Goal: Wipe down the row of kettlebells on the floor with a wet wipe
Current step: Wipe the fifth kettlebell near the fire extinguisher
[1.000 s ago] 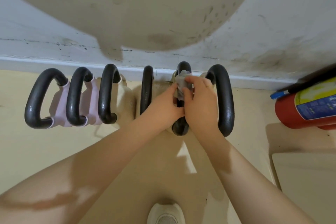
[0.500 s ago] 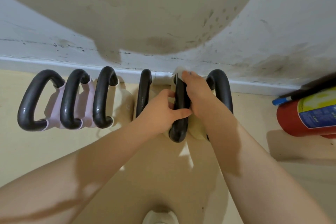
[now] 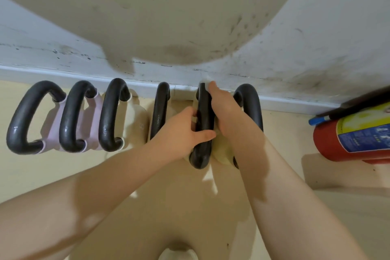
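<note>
Black, glossy looped handle of the fifth kettlebell [image 3: 203, 124], at twelve o'clock by the wall, sits gripped in my left hand [image 3: 181, 131] while my right hand [image 3: 223, 110] presses a crumpled white wet wipe [image 3: 205, 80] against its far end.

Tight gaps between kettlebell handles [image 3: 109, 115], skirting board [image 3: 295, 102] just behind. Fifth handle [image 3: 203, 124] flanked by left hand [image 3: 179, 133] and right hand [image 3: 223, 110]. Fire extinguisher [image 3: 354, 139] blocking right side. Open floor [image 3: 42, 171] near left.
</note>
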